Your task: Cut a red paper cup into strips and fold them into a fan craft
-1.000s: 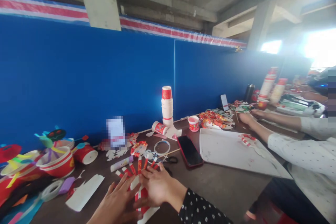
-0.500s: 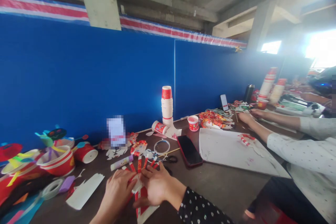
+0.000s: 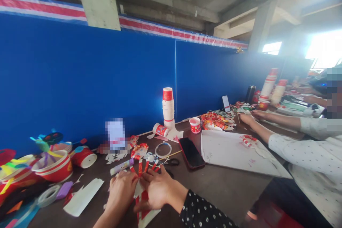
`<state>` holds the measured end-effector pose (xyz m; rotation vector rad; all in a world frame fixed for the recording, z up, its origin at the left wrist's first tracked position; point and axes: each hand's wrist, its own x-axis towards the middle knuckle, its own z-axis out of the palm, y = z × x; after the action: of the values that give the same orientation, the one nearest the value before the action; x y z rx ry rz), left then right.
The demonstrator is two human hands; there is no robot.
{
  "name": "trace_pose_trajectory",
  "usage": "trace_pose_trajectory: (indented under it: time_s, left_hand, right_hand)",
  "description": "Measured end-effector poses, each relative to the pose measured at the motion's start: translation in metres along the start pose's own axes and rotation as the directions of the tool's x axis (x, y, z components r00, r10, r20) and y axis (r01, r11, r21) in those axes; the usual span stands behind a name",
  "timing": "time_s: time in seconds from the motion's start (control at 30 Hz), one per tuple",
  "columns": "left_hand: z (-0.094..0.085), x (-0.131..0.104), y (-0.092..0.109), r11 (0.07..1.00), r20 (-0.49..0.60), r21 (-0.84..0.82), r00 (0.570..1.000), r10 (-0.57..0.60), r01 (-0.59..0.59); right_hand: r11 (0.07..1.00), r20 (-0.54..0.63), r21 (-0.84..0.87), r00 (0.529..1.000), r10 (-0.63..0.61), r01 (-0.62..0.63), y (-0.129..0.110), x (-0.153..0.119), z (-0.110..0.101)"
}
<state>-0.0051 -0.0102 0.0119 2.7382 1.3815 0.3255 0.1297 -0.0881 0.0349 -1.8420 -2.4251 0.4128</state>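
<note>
A red and white paper piece (image 3: 143, 199), cut into several strips that fan out at its far end, lies on the dark table under both hands. My left hand (image 3: 121, 188) is at its left side, fingers bent and pressed together on the base of the strips. My right hand (image 3: 159, 187) rests over the piece from the right, fingers spread, thumb low across the red part. Just beyond the strips are a glue stick (image 3: 122, 166), black-handled scissors (image 3: 173, 162) and a tape ring (image 3: 163, 149).
Red paper bowls (image 3: 55, 167) with colourful pieces stand left. A black phone (image 3: 191, 153) and white board (image 3: 240, 153) lie right. Stacked cups (image 3: 168, 108) rise behind. Another person's hands (image 3: 248, 119) work at the far right.
The view has shifted slightly, so most things appear a little further left. My left hand has moved slightly up against the strips; my right hand stays spread over the piece.
</note>
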Motion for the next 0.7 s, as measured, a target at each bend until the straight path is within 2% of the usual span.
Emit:
trace_pose_trajectory:
  time_s: [0.17,0.37,0.53,0.7]
  left_hand:
    - [0.006,0.0001,-0.0004,0.987,-0.03,0.093,0.99,0.134,-0.131]
    - [0.0051,-0.0014,-0.0057,0.996,-0.052,0.027,0.995,0.087,-0.086]
    - [0.0027,0.0014,-0.0078,0.986,-0.035,-0.006,0.986,0.164,-0.164]
    - [0.0034,0.0045,-0.0042,0.99,0.006,0.039,0.99,0.138,-0.138]
  right_hand:
    - [1.0,0.031,0.003,0.999,0.015,-0.015,-0.0033,-0.0022,-0.0048]
    - [1.0,0.046,-0.009,0.999,0.025,-0.025,-0.0025,0.0009,-0.0029]
    - [1.0,0.012,-0.026,1.0,0.005,-0.005,-0.001,0.0029,-0.0011]
    - [1.0,-0.042,0.013,0.999,-0.012,0.012,-0.0007,0.0004,-0.0007]
